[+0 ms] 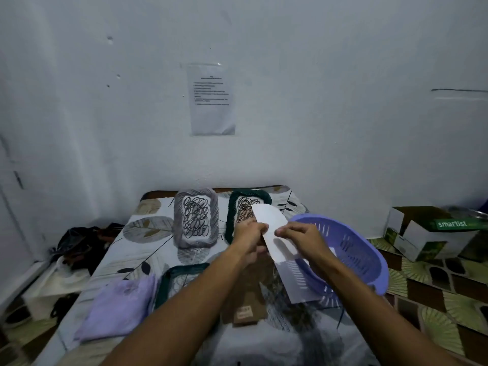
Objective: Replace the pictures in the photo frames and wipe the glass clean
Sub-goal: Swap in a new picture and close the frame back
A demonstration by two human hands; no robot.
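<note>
Both hands holding a sheet above the tabletop.
Left hand (248,231) and right hand (298,235) pinch the sheet (277,241); its long axis runs away from them, over the basket (369,249) rim's left side.

A white sheet of paper (274,233) is held above the middle of the surface, tilted, its far end curling up. Far on the surface lie two frames side by side, each showing a black scribble picture: a grey frame (196,217) on the left and a dark green frame (244,210) on the right, partly hidden behind the paper. A third dark green frame (182,278) lies nearer, just right of a folded lilac cloth (118,307). A brown backing board (247,299) lies flat near the middle.
</note>
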